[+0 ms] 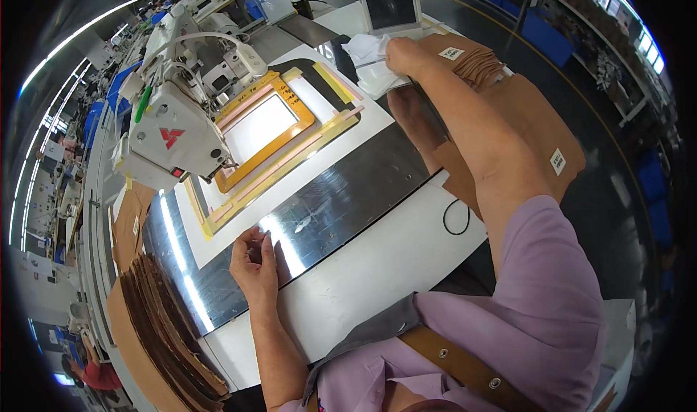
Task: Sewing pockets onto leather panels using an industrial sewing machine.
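White sheets (372, 63), beside the stack (475, 62) and apart from the frame (305, 126), are touched by the right hand (408, 56) — grip cannot be told; pick-up appears unfinished. The left hand (255, 263) is half-open, seemingly empty.

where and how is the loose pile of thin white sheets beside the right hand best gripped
Probably by the right edge of the white sheets, pinched from the right, where the bare right hand is: the upper part looks limp and rumpled, offering a fold to pinch, while the lower part looks flatter.
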Motion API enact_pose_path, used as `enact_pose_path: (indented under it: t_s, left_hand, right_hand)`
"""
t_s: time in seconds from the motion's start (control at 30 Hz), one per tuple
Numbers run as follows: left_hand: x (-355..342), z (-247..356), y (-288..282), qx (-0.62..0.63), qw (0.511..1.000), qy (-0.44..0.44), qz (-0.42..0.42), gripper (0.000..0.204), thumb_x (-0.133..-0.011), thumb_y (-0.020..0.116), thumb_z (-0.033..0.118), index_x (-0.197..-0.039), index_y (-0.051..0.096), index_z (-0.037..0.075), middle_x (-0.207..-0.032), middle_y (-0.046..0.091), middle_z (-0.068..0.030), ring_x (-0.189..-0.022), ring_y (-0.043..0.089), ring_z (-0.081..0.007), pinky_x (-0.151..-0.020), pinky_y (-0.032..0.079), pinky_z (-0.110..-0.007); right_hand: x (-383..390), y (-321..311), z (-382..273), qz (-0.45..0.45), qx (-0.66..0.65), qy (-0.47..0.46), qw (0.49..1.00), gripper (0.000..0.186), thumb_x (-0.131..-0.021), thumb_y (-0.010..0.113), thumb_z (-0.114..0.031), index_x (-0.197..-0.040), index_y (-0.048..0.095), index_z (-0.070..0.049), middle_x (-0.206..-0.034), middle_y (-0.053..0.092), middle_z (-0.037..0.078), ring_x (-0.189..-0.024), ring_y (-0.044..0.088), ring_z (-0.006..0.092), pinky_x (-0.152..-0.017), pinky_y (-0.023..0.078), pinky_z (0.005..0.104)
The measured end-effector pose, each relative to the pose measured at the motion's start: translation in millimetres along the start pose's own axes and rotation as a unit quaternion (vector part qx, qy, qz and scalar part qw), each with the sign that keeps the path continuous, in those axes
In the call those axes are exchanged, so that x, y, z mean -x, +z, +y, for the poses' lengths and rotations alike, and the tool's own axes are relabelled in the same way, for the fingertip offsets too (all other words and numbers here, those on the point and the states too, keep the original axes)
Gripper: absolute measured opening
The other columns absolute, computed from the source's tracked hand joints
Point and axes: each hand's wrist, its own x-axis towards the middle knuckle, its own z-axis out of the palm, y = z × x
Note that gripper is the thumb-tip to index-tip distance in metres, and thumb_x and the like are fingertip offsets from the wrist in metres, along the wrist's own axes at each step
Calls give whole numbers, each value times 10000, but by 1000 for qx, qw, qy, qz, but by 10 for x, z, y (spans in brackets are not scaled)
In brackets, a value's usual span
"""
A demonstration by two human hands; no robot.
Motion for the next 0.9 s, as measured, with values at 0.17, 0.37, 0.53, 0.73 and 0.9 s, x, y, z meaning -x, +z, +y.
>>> enact_pose_path:
  t_s: [0.17, 0.37, 0.53, 0.73, 0.9]
  left_hand:
    - [1, 9, 11, -15, 999, 42, 5, 197, -947, 734, 56, -1127, 693, -14, -924, 664, -26, -732, 563, -88, -693, 493, -252]
    - [9, 32, 17, -24, 998, 64, 2, 192, -949, 732, 59, -1123, 691, -10, -916, 658, -26, -715, 559, -86, -668, 490, -253]
    - [19, 28, 18, -42, 997, 65, 0, 185, -952, 735, 60, -1115, 684, -9, -920, 655, -25, -735, 564, -84, -670, 485, -247]
    - [26, 7, 19, -28, 995, 95, 1, 195, -968, 730, 86, -1140, 692, 2, -946, 668, -27, -733, 573, -90, -658, 486, -244]
    - [20, -7, 13, -61, 995, 84, -2, 195, -983, 711, 108, -1144, 684, 2, -901, 659, -39, -730, 579, -99, -618, 471, -239]
  right_hand:
    - [96, 18, 20, 4, -47, 4, 999, 240, -845, 712, -153, -1001, 790, 11, -1077, 754, 262, -1066, 730, 401, -937, 584, 456]
    - [36, 120, -84, 49, -14, -8, 999, 193, -837, 738, -207, -904, 811, -42, -964, 762, 233, -946, 748, 394, -881, 589, 487]
    - [15, 83, -56, 30, -23, 8, 999, 180, -840, 712, -152, -925, 809, -27, -976, 757, 253, -971, 748, 399, -885, 593, 483]
    - [31, 146, -131, 61, -45, -2, 997, 207, -841, 679, -105, -964, 795, 14, -1004, 757, 267, -986, 751, 404, -877, 596, 487]
    - [100, 210, -252, 85, -15, -35, 996, 208, -859, 656, -86, -983, 805, -12, -1013, 775, 220, -967, 766, 385, -792, 620, 485]
